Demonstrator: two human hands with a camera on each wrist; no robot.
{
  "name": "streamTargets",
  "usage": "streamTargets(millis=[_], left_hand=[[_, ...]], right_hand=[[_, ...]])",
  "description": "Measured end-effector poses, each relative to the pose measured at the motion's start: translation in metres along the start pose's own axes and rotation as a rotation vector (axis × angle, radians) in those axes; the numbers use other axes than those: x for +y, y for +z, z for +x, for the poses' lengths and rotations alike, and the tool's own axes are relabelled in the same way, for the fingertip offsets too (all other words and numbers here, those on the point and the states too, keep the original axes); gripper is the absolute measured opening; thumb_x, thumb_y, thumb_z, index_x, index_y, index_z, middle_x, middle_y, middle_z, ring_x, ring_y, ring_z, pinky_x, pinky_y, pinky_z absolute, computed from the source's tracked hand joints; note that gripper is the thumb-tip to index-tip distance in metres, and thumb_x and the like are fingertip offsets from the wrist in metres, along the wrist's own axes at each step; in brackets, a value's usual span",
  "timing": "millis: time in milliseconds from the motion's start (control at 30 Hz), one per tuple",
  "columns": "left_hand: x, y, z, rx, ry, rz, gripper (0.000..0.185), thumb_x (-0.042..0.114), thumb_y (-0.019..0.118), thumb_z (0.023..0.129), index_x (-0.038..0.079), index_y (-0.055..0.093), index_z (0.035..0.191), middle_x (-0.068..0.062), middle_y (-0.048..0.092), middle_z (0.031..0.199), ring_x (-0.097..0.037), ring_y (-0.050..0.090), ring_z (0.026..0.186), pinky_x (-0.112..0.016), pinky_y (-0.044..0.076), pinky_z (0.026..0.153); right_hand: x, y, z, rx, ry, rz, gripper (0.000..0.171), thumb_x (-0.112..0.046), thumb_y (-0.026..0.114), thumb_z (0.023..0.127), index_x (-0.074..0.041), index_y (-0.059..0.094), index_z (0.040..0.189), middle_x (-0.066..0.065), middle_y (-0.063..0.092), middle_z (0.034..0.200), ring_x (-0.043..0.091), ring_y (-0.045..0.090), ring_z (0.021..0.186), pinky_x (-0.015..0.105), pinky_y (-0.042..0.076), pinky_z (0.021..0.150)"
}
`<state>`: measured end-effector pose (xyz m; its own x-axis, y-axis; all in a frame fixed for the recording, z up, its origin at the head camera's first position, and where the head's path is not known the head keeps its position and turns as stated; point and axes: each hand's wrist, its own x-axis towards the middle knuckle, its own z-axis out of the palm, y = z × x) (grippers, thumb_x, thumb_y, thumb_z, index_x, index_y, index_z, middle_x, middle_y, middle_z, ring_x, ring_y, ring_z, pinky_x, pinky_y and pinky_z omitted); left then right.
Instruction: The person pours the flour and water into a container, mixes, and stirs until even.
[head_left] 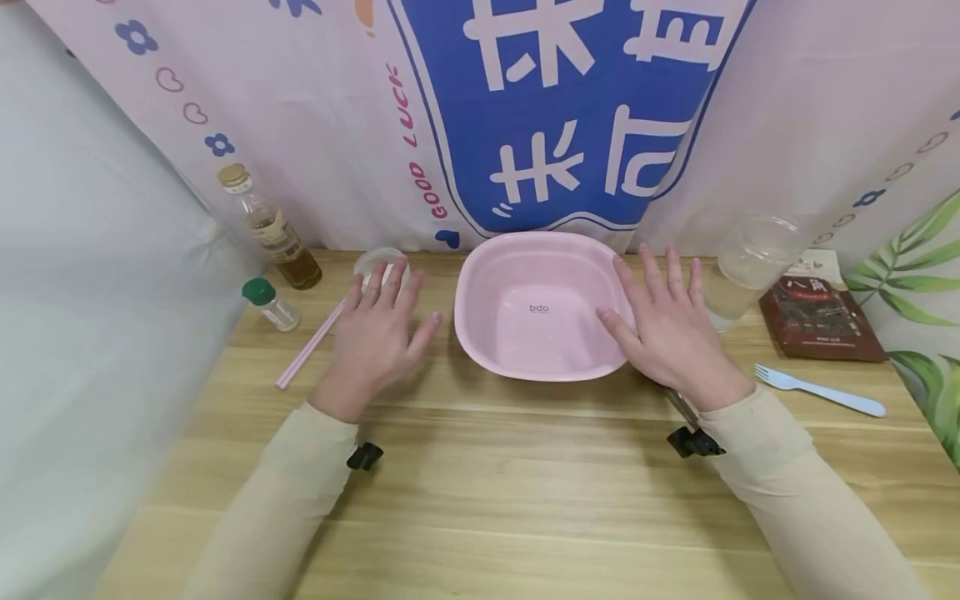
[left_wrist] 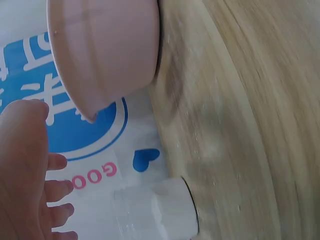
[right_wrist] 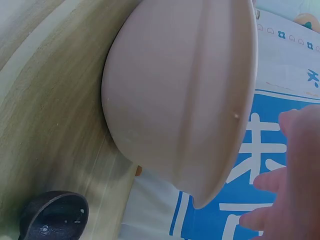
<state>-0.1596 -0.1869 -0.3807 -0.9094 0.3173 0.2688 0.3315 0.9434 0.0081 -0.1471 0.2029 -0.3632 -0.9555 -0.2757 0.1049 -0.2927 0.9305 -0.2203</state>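
Head view, left hand point(head_left: 380, 333) spread, right hand point(head_left: 670, 329) spread, near basin point(head_left: 540, 340)

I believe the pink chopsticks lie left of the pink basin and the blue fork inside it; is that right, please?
No: the head view shows the blue fork on the table, right of the pink basin. The pink chopsticks do lie to its left.
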Motion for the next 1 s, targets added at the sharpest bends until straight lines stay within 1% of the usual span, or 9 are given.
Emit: streamTargets(millis=[233,400,467,533,600,667,733,833,1000], left_hand=[[-0.009,-0.002,-0.001,0.09,0.026,0.033,0.07,0.054,0.044,0.106,0.002,0.053,0.152,-0.023,0.056,0.159,-0.045,0.057,0.145,-0.063,0.049,0.115],[-0.018,0.003,-0.002,0.159,0.024,0.028,0.063,0.049,0.052,0.104,0.001,0.058,0.146,-0.023,0.068,0.144,-0.044,0.069,0.128,-0.06,0.057,0.098],[-0.023,0.005,-0.002,0.204,0.024,0.022,0.058,0.044,0.057,0.103,0.0,0.06,0.14,-0.022,0.074,0.131,-0.043,0.074,0.116,-0.059,0.058,0.09],[-0.028,0.006,-0.002,0.246,0.024,0.021,0.053,0.04,0.06,0.101,-0.001,0.062,0.135,-0.021,0.078,0.107,-0.043,0.077,0.097,-0.057,0.058,0.081],[-0.034,0.009,-0.002,0.283,0.022,0.016,0.05,0.037,0.062,0.1,-0.003,0.064,0.13,-0.019,0.074,0.083,-0.043,0.073,0.076,-0.055,0.056,0.07],[-0.039,0.009,-0.001,0.303,0.004,0.002,0.049,0.035,0.062,0.1,-0.004,0.065,0.129,-0.018,0.069,0.072,-0.042,0.066,0.061,-0.052,0.052,0.06],[-0.045,0.01,-0.001,0.314,-0.021,-0.028,0.049,0.035,0.063,0.1,-0.004,0.065,0.129,-0.019,0.07,0.072,-0.039,0.06,0.054,-0.049,0.047,0.051],[-0.051,0.01,0.001,0.288,-0.084,-0.096,0.048,0.034,0.063,0.101,-0.004,0.065,0.13,-0.023,0.078,0.094,-0.039,0.064,0.059,-0.049,0.047,0.05],[-0.06,0.009,0.004,0.209,-0.214,-0.233,0.049,0.035,0.063,0.103,-0.005,0.065,0.132,-0.025,0.075,0.108,-0.042,0.07,0.081,-0.055,0.054,0.07]], right_hand=[[0.004,-0.001,-0.002,0.066,-0.025,0.05,0.075,-0.054,0.041,0.112,-0.008,0.028,0.171,0.031,0.016,0.177,0.059,0.005,0.164,0.071,-0.009,0.132],[0.007,0.001,0.0,0.076,-0.026,0.085,0.074,-0.052,0.041,0.113,-0.006,0.029,0.17,0.032,0.018,0.176,0.06,0.006,0.163,0.073,-0.005,0.131],[0.008,0.001,0.0,0.07,-0.022,0.121,0.073,-0.051,0.04,0.113,-0.006,0.03,0.169,0.031,0.018,0.176,0.06,0.008,0.163,0.074,-0.003,0.131],[0.01,0.001,0.001,0.087,-0.019,0.179,0.07,-0.048,0.041,0.114,-0.005,0.033,0.168,0.03,0.021,0.176,0.059,0.011,0.163,0.074,0.002,0.131],[0.012,0.002,0.002,0.122,-0.016,0.247,0.065,-0.044,0.043,0.114,-0.004,0.039,0.165,0.028,0.027,0.175,0.057,0.017,0.162,0.074,0.009,0.132],[0.013,0.004,0.003,0.173,-0.017,0.305,0.06,-0.04,0.045,0.114,-0.003,0.046,0.161,0.027,0.036,0.171,0.055,0.027,0.16,0.072,0.018,0.131],[0.014,0.005,0.004,0.222,-0.009,0.362,0.055,-0.037,0.048,0.114,-0.001,0.053,0.155,0.026,0.046,0.166,0.051,0.038,0.156,0.069,0.028,0.129],[0.015,0.005,0.005,0.253,0.038,0.426,0.052,-0.035,0.051,0.113,0.001,0.058,0.15,0.027,0.056,0.157,0.049,0.05,0.149,0.067,0.039,0.123],[0.018,0.005,0.005,0.234,0.163,0.535,0.052,-0.036,0.05,0.112,0.001,0.061,0.147,0.028,0.061,0.151,0.048,0.054,0.145,0.067,0.043,0.12]])
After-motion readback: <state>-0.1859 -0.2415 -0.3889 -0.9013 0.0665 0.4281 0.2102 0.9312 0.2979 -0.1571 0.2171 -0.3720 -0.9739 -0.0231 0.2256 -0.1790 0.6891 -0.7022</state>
